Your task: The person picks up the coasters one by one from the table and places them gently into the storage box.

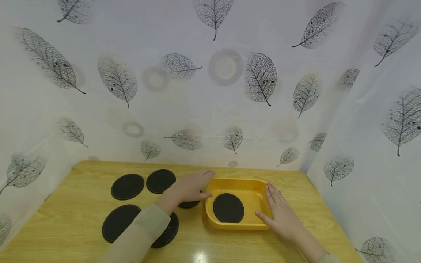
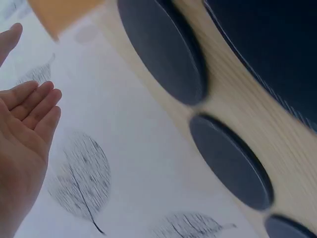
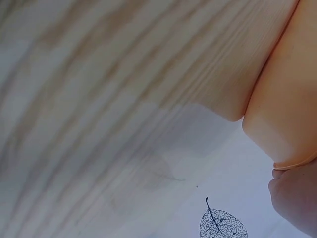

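A yellow rectangular tray [image 1: 238,226] with raised walls sits on the wooden tabletop, and one round black coaster [image 1: 228,208] lies inside it, left of centre. At the tray's left end is my left hand [image 1: 192,186], its fingers straight and the thumb reaching to the rim. In the left wrist view that hand [image 2: 25,134] shows its palm with nothing in it. On the opposite side, my right hand [image 1: 283,215] rests with straight fingers along the right rim, its thumb extended over the tray's inside. The right wrist view catches only part of this hand [image 3: 297,198] at the tray wall [image 3: 285,109].
Several more black coasters lie left of the tray, such as one at the back [image 1: 160,181] and a larger one in front [image 1: 118,222]. My left arm partly covers some of them. Leaf-patterned sheeting [image 1: 210,109] rises behind the table and at both sides.
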Tool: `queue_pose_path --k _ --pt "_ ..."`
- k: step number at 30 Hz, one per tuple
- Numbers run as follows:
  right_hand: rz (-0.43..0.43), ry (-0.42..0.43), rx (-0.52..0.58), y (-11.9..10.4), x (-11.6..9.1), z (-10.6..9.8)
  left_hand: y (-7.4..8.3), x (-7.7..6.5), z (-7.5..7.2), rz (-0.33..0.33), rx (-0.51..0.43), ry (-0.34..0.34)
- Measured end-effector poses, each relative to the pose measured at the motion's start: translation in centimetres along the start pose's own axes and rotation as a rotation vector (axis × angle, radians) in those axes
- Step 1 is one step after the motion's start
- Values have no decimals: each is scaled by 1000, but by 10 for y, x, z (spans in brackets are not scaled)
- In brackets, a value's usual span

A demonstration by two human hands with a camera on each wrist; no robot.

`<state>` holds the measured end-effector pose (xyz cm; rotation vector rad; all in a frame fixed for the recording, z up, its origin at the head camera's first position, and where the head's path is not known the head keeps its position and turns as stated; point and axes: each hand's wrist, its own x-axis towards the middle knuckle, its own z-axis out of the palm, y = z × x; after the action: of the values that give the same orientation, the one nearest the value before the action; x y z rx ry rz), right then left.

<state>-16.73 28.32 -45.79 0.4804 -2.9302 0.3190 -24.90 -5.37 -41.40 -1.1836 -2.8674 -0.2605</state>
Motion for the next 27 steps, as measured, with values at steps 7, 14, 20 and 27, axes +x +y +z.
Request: queue_pose_path --k 7,14,20,27 --pt "-1 2 -1 -2 -1 -1 -47 -33 -12 -118 20 35" --pt "-14 31 -1 -3 0 -2 -87 -69 -12 -203 -80 94" --pt "-5 14 -13 -2 -1 -1 -117 -105 -13 -287 -79 116" --pt "-1 13 -3 0 -1 0 -141 -140 -12 -304 -37 149"
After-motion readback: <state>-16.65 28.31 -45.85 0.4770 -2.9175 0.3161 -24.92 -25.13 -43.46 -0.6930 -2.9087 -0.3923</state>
